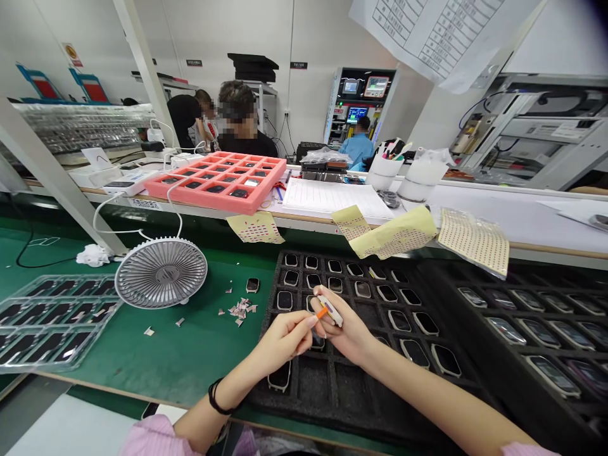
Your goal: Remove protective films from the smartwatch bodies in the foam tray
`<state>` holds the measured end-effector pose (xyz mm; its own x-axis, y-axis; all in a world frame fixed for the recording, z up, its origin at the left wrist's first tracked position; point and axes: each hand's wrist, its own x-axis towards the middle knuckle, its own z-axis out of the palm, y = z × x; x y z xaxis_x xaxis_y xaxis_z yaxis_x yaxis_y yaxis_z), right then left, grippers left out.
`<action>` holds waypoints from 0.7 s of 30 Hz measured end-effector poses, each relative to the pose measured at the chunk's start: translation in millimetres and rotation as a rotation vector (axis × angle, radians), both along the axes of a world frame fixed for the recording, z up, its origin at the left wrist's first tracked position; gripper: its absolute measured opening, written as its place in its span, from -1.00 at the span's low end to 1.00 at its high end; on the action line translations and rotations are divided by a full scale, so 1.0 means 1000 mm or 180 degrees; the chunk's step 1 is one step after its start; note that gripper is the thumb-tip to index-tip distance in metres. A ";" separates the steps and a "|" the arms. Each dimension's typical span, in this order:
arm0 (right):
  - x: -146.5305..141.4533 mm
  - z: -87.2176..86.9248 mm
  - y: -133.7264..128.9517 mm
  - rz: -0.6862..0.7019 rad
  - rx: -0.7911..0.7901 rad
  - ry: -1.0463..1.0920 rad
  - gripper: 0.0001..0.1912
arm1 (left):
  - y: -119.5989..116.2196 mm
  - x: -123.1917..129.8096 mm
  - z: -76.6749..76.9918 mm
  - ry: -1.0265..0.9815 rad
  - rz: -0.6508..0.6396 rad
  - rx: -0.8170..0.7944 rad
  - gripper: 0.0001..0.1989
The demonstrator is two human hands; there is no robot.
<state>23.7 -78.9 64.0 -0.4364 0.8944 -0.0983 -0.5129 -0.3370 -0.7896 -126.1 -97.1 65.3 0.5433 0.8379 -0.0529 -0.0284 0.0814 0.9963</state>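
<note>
My right hand (350, 324) is closed around a smartwatch body (335, 315), tilted with its pale edge showing. My left hand (289, 335) pinches a thin orange stick (322, 313), whose far end meets the watch body; whether it is a tool or a tab, I cannot tell. Both hands are over a black foam tray (311, 386) with watches in many of its pockets. One watch (279, 378) lies in a pocket below my left hand. To the left, a single watch (253, 285) and a heap of small pale pieces (241, 310) rest on the green mat.
A second foam tray of watches (551, 373) is at the right. Left stand a round grey fan (161, 273) and a clear tray of dark parts (40, 323). A pink foam tray (256, 201) and hanging yellow sticker sheets (399, 231) line the shelf. People work behind it.
</note>
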 end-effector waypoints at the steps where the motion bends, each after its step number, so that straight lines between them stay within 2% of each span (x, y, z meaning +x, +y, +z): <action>1: -0.001 0.002 -0.001 0.0014 -0.0074 0.0078 -0.66 | 0.000 0.001 0.000 -0.0039 0.0006 0.0003 -0.56; 7: -0.006 0.008 -0.006 -0.0102 -0.0356 0.0298 -0.54 | -0.001 0.006 -0.005 -0.0234 -0.0011 -0.0058 -0.55; 10: -0.003 0.006 -0.005 -0.0162 -0.0404 0.0278 -0.56 | 0.001 0.005 -0.005 -0.0352 0.0058 -0.0163 -0.55; 13: 0.000 0.003 -0.007 -0.0406 -0.0215 0.0084 -0.66 | 0.004 0.006 -0.002 -0.0459 0.0271 -0.0202 -0.55; 15: 0.000 0.001 -0.009 -0.0603 -0.0106 -0.0220 -0.69 | 0.005 0.008 -0.001 -0.0357 0.0391 -0.0026 -0.55; 18: -0.004 -0.004 -0.013 -0.0745 0.0109 -0.0733 -0.62 | 0.004 0.015 0.000 -0.0078 0.0414 0.0226 -0.58; 21: 0.000 -0.010 -0.009 -0.0865 0.0490 -0.1071 -0.58 | 0.005 0.011 0.001 0.0009 0.0417 0.0108 -0.57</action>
